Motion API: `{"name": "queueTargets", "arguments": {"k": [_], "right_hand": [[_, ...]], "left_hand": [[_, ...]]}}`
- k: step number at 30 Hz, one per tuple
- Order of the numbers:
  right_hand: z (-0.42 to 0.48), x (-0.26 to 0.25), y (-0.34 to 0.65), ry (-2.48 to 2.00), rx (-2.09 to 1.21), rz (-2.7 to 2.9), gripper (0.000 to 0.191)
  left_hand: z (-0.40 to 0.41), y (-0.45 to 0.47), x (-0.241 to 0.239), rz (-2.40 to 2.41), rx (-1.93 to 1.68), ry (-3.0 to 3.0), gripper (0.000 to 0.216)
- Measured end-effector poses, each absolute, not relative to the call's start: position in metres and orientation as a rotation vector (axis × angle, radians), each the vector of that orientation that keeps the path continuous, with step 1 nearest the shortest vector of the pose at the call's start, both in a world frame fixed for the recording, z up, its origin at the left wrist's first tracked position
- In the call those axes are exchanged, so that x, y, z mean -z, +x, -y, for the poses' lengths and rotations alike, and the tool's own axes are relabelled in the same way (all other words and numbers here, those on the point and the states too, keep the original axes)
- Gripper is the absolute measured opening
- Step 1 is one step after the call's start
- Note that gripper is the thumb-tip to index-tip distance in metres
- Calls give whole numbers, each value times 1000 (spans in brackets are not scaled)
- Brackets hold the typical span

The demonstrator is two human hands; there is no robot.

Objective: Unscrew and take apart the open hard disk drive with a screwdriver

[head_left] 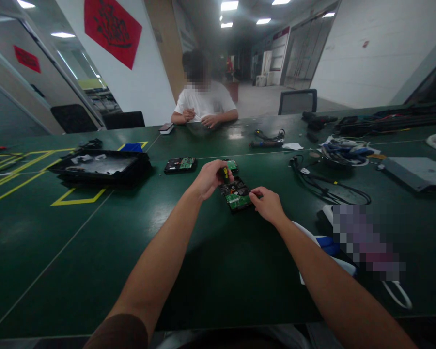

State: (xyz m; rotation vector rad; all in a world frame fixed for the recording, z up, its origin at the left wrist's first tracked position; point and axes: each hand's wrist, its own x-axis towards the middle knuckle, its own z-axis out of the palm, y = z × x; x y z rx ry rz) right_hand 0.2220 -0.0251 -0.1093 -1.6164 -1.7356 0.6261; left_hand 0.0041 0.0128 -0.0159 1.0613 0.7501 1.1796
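A hard drive (237, 198) with its green circuit board facing up lies on the green table in front of me. My left hand (211, 180) is closed around the black and yellow handle of a screwdriver (224, 173), held over the drive's far left part. The screwdriver's tip is too small to make out. At the drive's right edge, my right hand (266, 203) pinches the side with thumb and fingers. Just behind, partly hidden by my left hand, sits another green-boarded drive (232, 166). A further hard drive (180, 165) lies to the left.
A black open casing (101, 167) stands at left by yellow tape. Cables (327, 186), a bundle of wires (343, 150) and a grey metal box (417, 172) lie at right. A blurred-out object (363, 237) is near my right forearm. Across the table sits a person (207, 102).
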Motion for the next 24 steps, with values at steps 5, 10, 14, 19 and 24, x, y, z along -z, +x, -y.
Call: {"name": "queueTargets", "arguments": {"k": [5,10,14,19,24], "right_hand": [[26,109,222,-1621,-629,1736,25],[25,109,222,-1624,-645,1737,24],[25,109,222,-1624,-648,1735,24],[26,108,222,-1632,-645,1734,25],[27,107,221,-1632,-637,1725,23]], "left_hand": [[-15,-1,14,-824,-1175,1153,20],[-14,-11,7,-974,-1169,1254,22],[-11,-15,2,-958,-1072,1255,25],[-12,-14,5,-951,-1112,1217,22],[-14,-8,10,-889,-1193,1166,19]]}}
